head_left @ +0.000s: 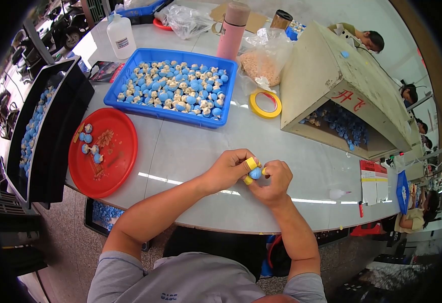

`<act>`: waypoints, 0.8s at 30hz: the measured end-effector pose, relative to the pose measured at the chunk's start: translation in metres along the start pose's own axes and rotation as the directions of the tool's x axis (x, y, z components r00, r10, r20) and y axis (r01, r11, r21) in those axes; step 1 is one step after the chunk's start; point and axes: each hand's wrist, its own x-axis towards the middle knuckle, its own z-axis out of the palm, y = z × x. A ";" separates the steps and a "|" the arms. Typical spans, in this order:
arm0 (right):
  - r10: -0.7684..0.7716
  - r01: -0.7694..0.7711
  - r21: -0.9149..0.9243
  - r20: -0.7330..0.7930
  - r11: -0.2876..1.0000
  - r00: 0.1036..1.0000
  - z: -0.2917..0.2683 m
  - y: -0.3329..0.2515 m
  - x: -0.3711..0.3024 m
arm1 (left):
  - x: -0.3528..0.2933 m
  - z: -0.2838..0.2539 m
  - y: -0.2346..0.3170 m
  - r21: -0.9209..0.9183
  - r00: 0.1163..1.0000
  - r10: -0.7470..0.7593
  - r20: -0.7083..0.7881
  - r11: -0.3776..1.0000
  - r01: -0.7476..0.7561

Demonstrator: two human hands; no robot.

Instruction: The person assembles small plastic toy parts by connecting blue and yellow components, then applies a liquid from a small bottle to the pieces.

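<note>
Above the table in front of me, my left hand (226, 173) and my right hand (275, 184) meet around a small rounded blue piece (255, 173). Both hands are closed on it with the fingertips, several of which are wrapped in yellow tape. Most of the piece is hidden by my fingers. Similar blue-and-cream figurine pieces fill a blue tray (166, 119) beyond my hands. A red round tray (85, 178) to the left bears several more of these pieces and some orange-brown scraps.
A black bin (54, 136) of blue pieces stands far left. To the right is a beige metal box (327, 65) with blue bits inside. Yellow tape (265, 112), a pink bottle (232, 31), a bag of beige pellets (259, 65) and a white bottle (121, 38) stand farther back.
</note>
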 end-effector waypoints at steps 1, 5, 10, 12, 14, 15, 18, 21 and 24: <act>0.025 -0.025 0.012 0.005 1.000 1.000 0.000 0.000 0.000 | 0.000 0.000 0.001 0.009 1.000 -0.004 0.002 1.000 0.004; 0.085 -0.084 0.065 -0.009 0.994 0.996 0.001 0.002 -0.002 | 0.000 -0.002 0.001 0.002 1.000 -0.022 0.005 1.000 0.022; 0.196 -0.192 0.160 -0.005 0.968 0.981 0.001 0.006 -0.004 | -0.003 -0.003 0.006 -0.094 0.998 -0.006 0.059 0.995 0.012; 0.225 -0.220 0.188 -0.001 0.957 0.974 0.000 0.007 -0.004 | -0.004 -0.001 0.009 -0.089 0.996 0.020 0.082 0.996 -0.013; 0.217 -0.221 0.215 0.043 0.951 0.975 -0.001 0.007 -0.003 | -0.004 0.001 0.012 -0.105 0.999 0.025 0.034 0.994 -0.021; 0.217 -0.220 0.213 0.036 0.952 0.975 -0.001 0.007 -0.002 | -0.004 0.001 0.011 -0.100 0.999 0.026 0.038 0.995 -0.022; 0.218 -0.220 0.239 0.038 0.946 0.975 -0.001 0.007 0.000 | -0.003 -0.001 0.009 -0.090 0.999 0.022 0.035 0.996 -0.019; 0.214 -0.217 0.234 0.040 0.948 0.976 0.000 0.008 -0.001 | -0.002 0.001 0.008 -0.098 0.999 0.046 0.014 0.994 -0.044; 0.210 -0.213 0.234 0.038 0.949 0.977 0.000 0.007 0.001 | -0.001 0.001 0.007 -0.090 0.998 0.054 0.014 0.995 -0.052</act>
